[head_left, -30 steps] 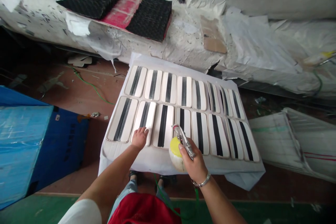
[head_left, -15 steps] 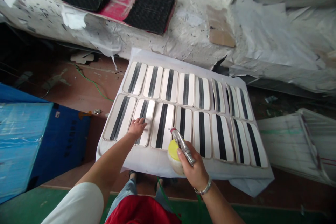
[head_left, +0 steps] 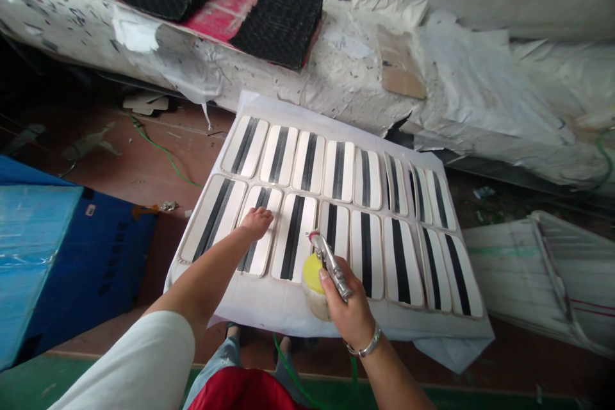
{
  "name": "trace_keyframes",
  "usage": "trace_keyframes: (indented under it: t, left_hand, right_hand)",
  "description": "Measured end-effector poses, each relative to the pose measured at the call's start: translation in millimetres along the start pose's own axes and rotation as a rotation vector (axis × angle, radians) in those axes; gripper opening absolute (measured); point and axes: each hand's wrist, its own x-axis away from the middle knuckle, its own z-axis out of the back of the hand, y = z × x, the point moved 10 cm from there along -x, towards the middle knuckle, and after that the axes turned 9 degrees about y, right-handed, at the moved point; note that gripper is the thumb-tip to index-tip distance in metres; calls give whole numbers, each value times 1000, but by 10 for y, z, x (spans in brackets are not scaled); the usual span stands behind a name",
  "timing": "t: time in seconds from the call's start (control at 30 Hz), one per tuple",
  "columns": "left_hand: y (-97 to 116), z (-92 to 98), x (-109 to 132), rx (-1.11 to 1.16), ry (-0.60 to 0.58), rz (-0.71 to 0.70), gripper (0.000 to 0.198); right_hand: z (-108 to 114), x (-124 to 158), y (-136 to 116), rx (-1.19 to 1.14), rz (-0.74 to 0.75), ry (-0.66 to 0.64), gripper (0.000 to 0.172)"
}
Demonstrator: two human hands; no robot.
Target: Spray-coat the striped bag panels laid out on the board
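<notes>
A white board (head_left: 288, 304) carries two rows of white oblong panels, each with a black stripe down its middle. My left hand (head_left: 256, 223) rests on the second panel (head_left: 262, 237) of the near row, its fingers curled down onto the surface. My right hand (head_left: 348, 312) is closed round a metal spray gun (head_left: 329, 262) with a yellow-lidded cup (head_left: 313, 278) beneath it. The gun's nozzle points at the near row, close to the third panel (head_left: 294, 237). A green hose (head_left: 288, 368) trails down from the gun.
A paper-covered bench (head_left: 432, 77) runs along the back, holding black foam pieces (head_left: 281, 22) on a red sheet and a piece of cardboard (head_left: 398, 67). Blue crates (head_left: 52, 256) stand at the left. White slatted panels (head_left: 542, 269) lie on the floor at the right.
My left hand slid farther up the second near panel. The right hand and spray gun shifted slightly left and closer to the panels. The view moved a little.
</notes>
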Motion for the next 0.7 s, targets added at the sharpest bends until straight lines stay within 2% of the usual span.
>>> trace_keyframes:
  t: [0.13, 0.37, 0.53, 0.7]
  left_hand:
    - [6, 30, -47, -44, -18, -14, 36]
    - [-54, 11, 3, -19, 6, -35, 43]
    - [-159, 15, 62, 6, 29, 61, 43]
    - [-318, 24, 167, 43, 115, 237, 44]
  right_hand:
    - [-60, -2, 8, -1, -19, -15, 19]
    - [-68, 42, -4, -27, -35, -40, 21]
    - [-73, 131, 1, -27, -57, -73, 20]
    - [-109, 243, 26, -31, -80, -102, 20]
